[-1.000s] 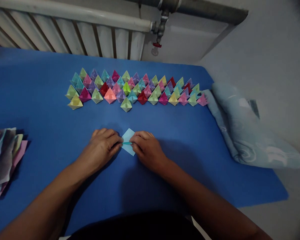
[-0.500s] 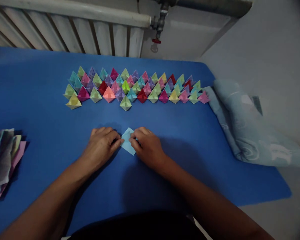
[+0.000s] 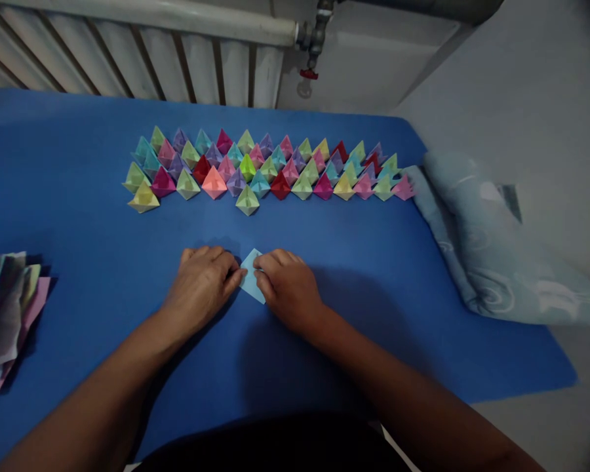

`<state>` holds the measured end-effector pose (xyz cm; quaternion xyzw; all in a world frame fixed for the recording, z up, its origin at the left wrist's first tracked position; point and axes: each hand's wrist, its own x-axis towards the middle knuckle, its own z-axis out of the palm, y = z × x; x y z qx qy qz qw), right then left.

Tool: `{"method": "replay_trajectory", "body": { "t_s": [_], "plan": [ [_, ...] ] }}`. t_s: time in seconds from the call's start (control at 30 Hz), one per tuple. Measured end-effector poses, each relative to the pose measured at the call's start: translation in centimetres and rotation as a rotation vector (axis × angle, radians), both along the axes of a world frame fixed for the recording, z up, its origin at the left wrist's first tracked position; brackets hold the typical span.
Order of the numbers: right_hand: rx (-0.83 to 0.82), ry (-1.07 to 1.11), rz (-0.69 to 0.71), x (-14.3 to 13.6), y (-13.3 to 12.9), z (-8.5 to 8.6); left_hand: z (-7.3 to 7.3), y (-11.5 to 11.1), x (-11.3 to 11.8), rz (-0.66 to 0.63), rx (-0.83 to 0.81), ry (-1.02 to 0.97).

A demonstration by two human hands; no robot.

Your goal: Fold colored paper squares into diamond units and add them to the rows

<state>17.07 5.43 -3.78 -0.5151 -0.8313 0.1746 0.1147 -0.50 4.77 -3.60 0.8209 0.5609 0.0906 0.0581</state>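
Note:
A small light blue folded paper lies on the blue tabletop, its corner pointing away from me. My left hand pinches its left edge, fingers curled. On the other side, my right hand has its thumb and fingers closed on the paper and covers its right part. Beyond both hands stand rows of small folded paper pieces in many colours, among them a yellow piece at the front left and a pale green piece in front of the middle.
At the left edge lies a stack of coloured paper sheets. A folded grey-green cloth rests over the table's right side. Behind the table are a white radiator and a pipe with a red valve.
My left hand's fingers have shifted slightly on the paper, and less of its surface shows between my hands. The whole view has moved a little.

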Motion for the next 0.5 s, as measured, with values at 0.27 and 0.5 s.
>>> {"method": "replay_trajectory", "body": {
  "t_s": [0.27, 0.5],
  "plan": [
    [0.005, -0.015, 0.034, 0.12, -0.12, -0.01, 0.17, -0.20, 0.04, 0.010, -0.014, -0.006],
    [0.036, -0.037, 0.035, 0.05, -0.08, -0.11, -0.15, -0.20, -0.33, 0.013, -0.006, -0.037]
  ]
}}
